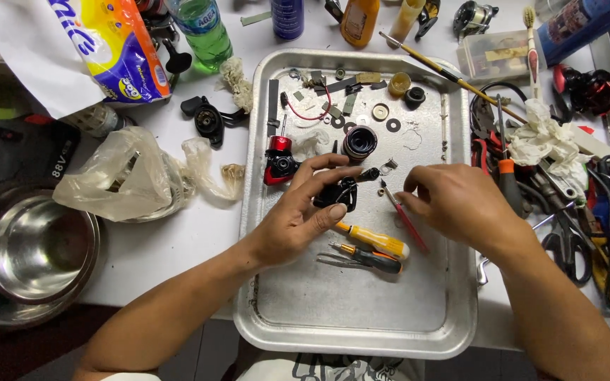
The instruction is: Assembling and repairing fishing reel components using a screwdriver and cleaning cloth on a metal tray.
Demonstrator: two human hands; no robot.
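My left hand (303,215) holds a small black reel part (338,192) over a metal tray (361,324), thumb and fingers closed around it. My right hand (453,201) pinches a thin red-handled tool (407,220), its tip pointing toward the black part. A red and black reel body (279,161) lies on the tray just left of my left hand. A dark round spool (359,142) sits above the held part. Two small screwdrivers, one yellow (379,241) and one black with an orange band (370,258), lie below my hands.
Washers, rings and small parts (351,106) are scattered across the tray's far end. Pliers, scissors and crumpled tissue (541,137) crowd the right. A steel bowl (33,247), a plastic bag (132,176) and a green bottle (202,32) are on the left.
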